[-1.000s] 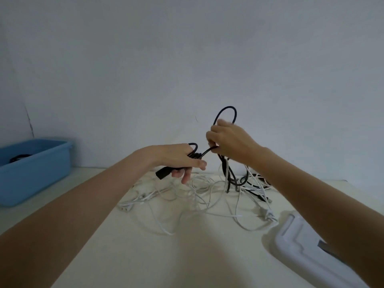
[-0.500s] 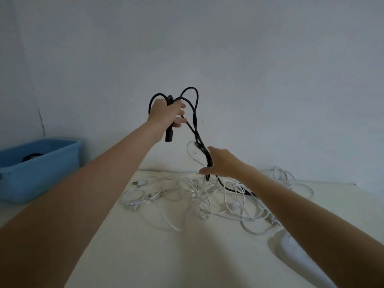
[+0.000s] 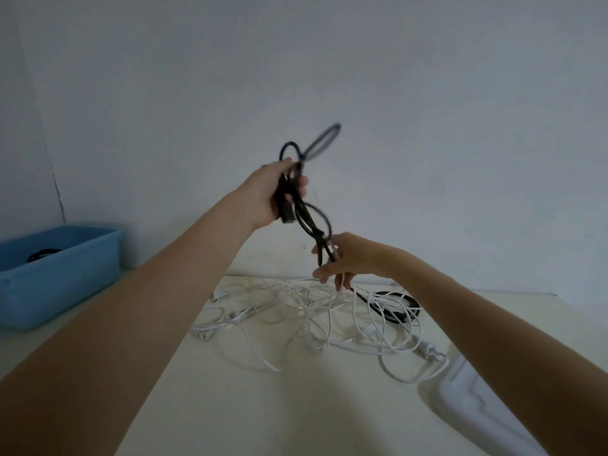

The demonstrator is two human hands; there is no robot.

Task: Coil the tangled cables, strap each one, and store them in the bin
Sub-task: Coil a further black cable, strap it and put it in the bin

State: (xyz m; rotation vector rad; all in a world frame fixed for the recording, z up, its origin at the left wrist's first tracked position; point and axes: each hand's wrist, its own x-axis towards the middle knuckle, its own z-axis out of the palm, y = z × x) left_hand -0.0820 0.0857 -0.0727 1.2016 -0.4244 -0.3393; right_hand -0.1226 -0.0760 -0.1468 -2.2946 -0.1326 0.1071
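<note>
A black cable runs between both hands above the table. My left hand is raised and grips its plug end together with a couple of loops that stick up above the fingers. Lower and to the right, my right hand holds the same black cable, with a white strand caught against it. The cable's far end trails down to a black coil lying on the table. A tangle of white cables is spread on the table under my hands.
A blue bin stands at the left on the table with a dark cable inside it. A white plastic object lies at the lower right, partly behind my right forearm. A plain wall rises right behind the table.
My left hand lifted the black cable's plug end from table height to well above it and gathered loops. My right hand dropped lower along the cable, then rose a little.
</note>
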